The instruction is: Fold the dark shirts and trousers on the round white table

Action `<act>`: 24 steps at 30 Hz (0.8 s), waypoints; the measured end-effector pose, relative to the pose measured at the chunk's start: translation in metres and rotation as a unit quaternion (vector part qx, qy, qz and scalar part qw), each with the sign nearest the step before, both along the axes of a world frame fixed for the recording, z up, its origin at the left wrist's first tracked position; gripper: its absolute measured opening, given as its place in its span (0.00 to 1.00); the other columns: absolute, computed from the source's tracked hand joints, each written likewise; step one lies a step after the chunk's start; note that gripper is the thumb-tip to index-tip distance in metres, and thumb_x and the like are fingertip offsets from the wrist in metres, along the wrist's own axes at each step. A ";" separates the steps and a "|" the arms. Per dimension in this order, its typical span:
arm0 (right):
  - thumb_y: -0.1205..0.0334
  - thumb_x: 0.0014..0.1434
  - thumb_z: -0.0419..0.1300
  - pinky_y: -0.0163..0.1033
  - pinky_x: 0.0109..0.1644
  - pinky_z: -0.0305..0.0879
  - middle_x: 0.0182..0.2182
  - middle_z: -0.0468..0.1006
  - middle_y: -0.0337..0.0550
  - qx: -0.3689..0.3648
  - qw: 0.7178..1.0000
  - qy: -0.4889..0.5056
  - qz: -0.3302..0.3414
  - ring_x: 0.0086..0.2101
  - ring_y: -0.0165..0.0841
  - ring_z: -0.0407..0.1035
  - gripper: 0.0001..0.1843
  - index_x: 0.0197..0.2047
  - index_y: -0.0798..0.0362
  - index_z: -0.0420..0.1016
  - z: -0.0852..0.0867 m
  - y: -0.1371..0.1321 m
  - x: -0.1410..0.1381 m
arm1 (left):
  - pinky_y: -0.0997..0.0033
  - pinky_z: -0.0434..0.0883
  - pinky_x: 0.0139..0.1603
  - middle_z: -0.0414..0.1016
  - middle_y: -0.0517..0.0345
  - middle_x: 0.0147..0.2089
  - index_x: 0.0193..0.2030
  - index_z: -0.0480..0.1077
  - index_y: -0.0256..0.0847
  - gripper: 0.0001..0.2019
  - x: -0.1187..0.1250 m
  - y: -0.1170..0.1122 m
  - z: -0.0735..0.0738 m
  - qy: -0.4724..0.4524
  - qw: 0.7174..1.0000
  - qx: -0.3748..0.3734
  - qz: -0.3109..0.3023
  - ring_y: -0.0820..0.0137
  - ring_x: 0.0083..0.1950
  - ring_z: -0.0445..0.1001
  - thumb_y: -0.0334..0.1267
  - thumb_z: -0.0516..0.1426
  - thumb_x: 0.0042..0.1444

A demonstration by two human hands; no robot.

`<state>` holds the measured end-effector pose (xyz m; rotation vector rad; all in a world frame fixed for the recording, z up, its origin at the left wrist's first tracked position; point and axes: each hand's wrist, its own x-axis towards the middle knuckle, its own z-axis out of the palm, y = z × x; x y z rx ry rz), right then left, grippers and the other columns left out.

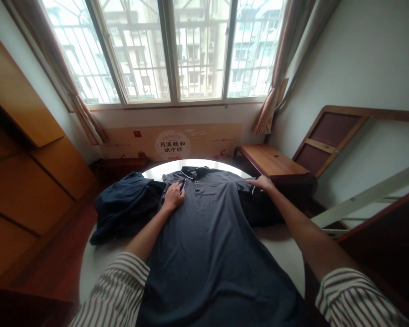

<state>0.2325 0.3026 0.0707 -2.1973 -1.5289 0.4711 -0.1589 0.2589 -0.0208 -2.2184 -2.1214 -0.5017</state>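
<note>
A dark grey polo shirt (207, 236) lies flat, front up, on a round white table (286, 254), its collar toward the window. My left hand (173, 196) rests on the shirt's left shoulder beside the collar, fingers bent down onto the cloth. My right hand (264, 183) lies flat with fingers stretched on the right sleeve at the table's far right edge. Both forearms are bare below striped sleeves.
A heap of dark blue clothes (122, 204) sits on the table's left side. A low wooden table (272, 161) stands at the right behind it, a printed cardboard panel (172, 143) leans under the window, and wooden cabinets (27, 181) line the left wall.
</note>
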 end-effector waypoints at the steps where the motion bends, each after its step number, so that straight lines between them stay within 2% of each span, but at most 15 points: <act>1: 0.50 0.46 0.73 0.46 0.35 0.74 0.35 0.78 0.65 -0.017 1.000 0.010 -0.007 0.37 0.48 0.76 0.29 0.39 0.69 0.77 -0.004 0.005 0.005 | 0.65 0.55 0.71 0.66 0.46 0.67 0.65 0.67 0.34 0.25 0.000 0.000 -0.001 -0.002 1.000 0.004 0.000 0.60 0.69 0.62 0.42 0.48 0.66; 6: 0.58 0.42 0.76 0.38 0.27 0.72 0.31 0.78 0.57 -0.046 0.998 0.051 -0.018 0.28 0.37 0.74 0.27 0.38 0.70 0.75 -0.017 0.024 0.003 | 0.66 0.54 0.72 0.66 0.45 0.67 0.64 0.67 0.33 0.24 0.000 0.000 -0.003 -0.010 1.000 0.009 -0.003 0.61 0.69 0.62 0.42 0.48 0.66; 11: 0.67 0.50 0.70 0.31 0.27 0.68 0.31 0.76 0.49 0.017 0.996 0.084 0.006 0.29 0.32 0.71 0.17 0.41 0.67 0.74 -0.005 0.035 -0.015 | 0.65 0.54 0.72 0.66 0.47 0.68 0.65 0.66 0.36 0.24 -0.001 0.001 -0.003 -0.017 1.000 0.006 -0.002 0.61 0.69 0.61 0.41 0.48 0.66; 13: 0.66 0.51 0.69 0.28 0.27 0.68 0.31 0.76 0.45 0.054 0.993 0.101 0.038 0.29 0.29 0.71 0.19 0.45 0.64 0.73 0.005 0.037 -0.027 | 0.64 0.54 0.71 0.66 0.46 0.67 0.65 0.67 0.36 0.24 0.000 0.000 -0.003 -0.019 1.000 0.007 -0.003 0.61 0.69 0.61 0.41 0.49 0.66; 15: 0.61 0.52 0.71 0.28 0.27 0.68 0.29 0.76 0.42 0.061 0.984 0.132 0.099 0.26 0.27 0.71 0.22 0.47 0.60 0.73 0.014 0.039 -0.039 | 0.63 0.54 0.71 0.65 0.44 0.67 0.64 0.67 0.34 0.24 0.001 -0.003 -0.004 -0.026 1.000 0.008 -0.005 0.59 0.69 0.61 0.41 0.49 0.66; 18: 0.54 0.55 0.69 0.30 0.25 0.70 0.26 0.76 0.41 0.036 0.971 0.156 0.176 0.22 0.26 0.69 0.19 0.43 0.58 0.75 0.018 0.045 -0.053 | 0.62 0.55 0.71 0.65 0.42 0.68 0.63 0.68 0.32 0.23 0.004 -0.004 -0.002 -0.041 0.999 0.005 -0.008 0.58 0.69 0.61 0.40 0.50 0.65; 21: 0.56 0.56 0.69 0.30 0.25 0.70 0.23 0.75 0.42 0.024 0.980 0.118 0.159 0.21 0.26 0.68 0.14 0.35 0.60 0.76 0.010 0.057 -0.059 | 0.62 0.62 0.66 0.73 0.42 0.60 0.55 0.74 0.33 0.19 -0.001 0.009 0.014 -0.054 0.998 -0.012 -0.007 0.59 0.63 0.69 0.39 0.48 0.67; 24: 0.55 0.51 0.71 0.34 0.25 0.72 0.24 0.76 0.47 0.010 0.990 0.073 0.119 0.25 0.32 0.71 0.16 0.32 0.61 0.76 -0.006 0.076 -0.062 | 0.60 0.67 0.59 0.78 0.38 0.52 0.47 0.77 0.32 0.19 -0.023 0.036 0.043 -0.072 0.996 -0.028 0.032 0.57 0.55 0.75 0.36 0.46 0.68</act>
